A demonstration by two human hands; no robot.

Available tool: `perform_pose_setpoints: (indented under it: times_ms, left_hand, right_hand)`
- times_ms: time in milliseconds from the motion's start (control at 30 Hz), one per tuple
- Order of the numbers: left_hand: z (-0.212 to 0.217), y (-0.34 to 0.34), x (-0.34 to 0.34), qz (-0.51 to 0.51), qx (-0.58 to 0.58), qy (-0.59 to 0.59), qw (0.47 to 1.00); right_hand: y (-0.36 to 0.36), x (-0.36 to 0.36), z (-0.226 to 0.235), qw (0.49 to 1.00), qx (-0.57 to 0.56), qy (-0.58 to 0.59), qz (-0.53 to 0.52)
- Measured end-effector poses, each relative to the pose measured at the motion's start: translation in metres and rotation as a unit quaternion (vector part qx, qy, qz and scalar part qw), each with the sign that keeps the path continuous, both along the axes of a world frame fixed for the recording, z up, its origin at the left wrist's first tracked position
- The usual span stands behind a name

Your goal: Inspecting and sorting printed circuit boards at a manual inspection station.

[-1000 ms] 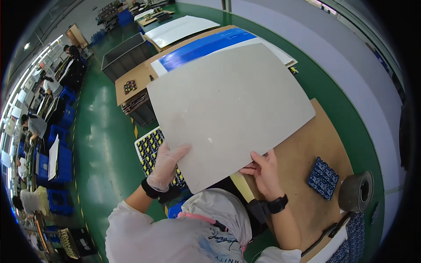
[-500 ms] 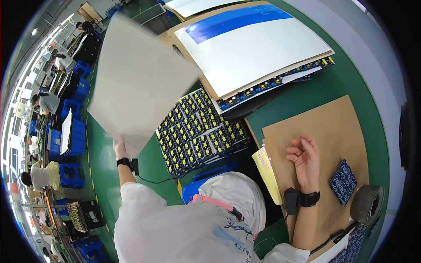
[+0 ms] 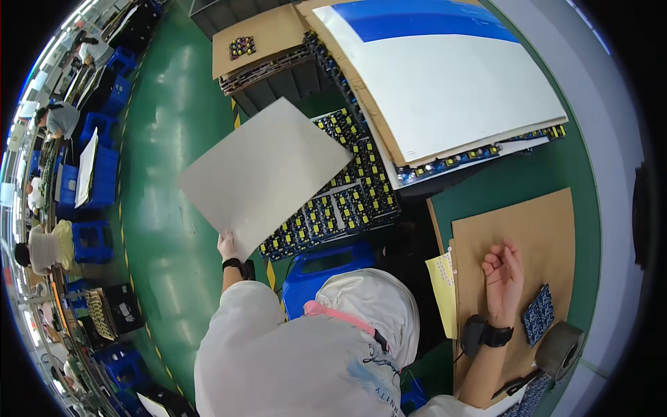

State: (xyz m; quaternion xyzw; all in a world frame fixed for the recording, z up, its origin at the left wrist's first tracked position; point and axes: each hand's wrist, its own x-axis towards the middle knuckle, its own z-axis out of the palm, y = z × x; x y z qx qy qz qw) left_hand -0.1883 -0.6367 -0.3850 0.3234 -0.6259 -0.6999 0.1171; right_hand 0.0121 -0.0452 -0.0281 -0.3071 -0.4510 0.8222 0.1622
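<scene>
Grey sheet (image 3: 260, 174) held up at the person's left, above the green floor (image 3: 160, 229) and overlapping the near-left edge of the tray of small yellow-and-black parts (image 3: 340, 201). Tilted, one corner pointing down toward the left hand (image 3: 227, 244), which grips that lowest corner, fingers closed on the sheet's edge; black wristband just below. Well apart from the right hand (image 3: 504, 274), with the tray and a blue crate (image 3: 326, 267) lying between.

Right hand resting on the brown cardboard sheet (image 3: 538, 229) on the bench, fingers loosely curled inward, holding nothing, only touching the cardboard. Yellow paper slip (image 3: 442, 292) just beside its forearm to the left, small dark blue patterned board (image 3: 536, 314) just beside it to the right, grey tape roll (image 3: 559, 349) near the wrist. Large white board with a blue band (image 3: 445, 83) lying farther off, over a second row of parts.
</scene>
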Motion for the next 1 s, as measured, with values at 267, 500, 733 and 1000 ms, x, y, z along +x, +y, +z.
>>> perform_pose_setpoints:
  times_ms: [267, 500, 733, 1000]
  left_hand:
    - [0.016, 0.011, -0.014, -0.13, -0.012, -0.093, 0.987]
    - [-0.052, 0.037, -0.053, -0.21, -0.227, -0.093, 0.946]
    - [-0.088, 0.023, -0.065, -0.203, -0.256, -0.13, 0.936]
    - [-0.015, 0.034, -0.064, -0.237, 0.049, -0.142, 0.96]
  right_hand:
    - [-0.002, -0.002, -0.003, 0.998, 0.036, -0.024, -0.038]
    - [-0.002, -0.007, -0.001, 0.998, 0.04, -0.05, -0.018]
    - [-0.003, -0.007, -0.002, 0.997, 0.056, -0.055, -0.013]
    - [-0.002, -0.003, -0.003, 0.996, 0.076, -0.05, -0.019]
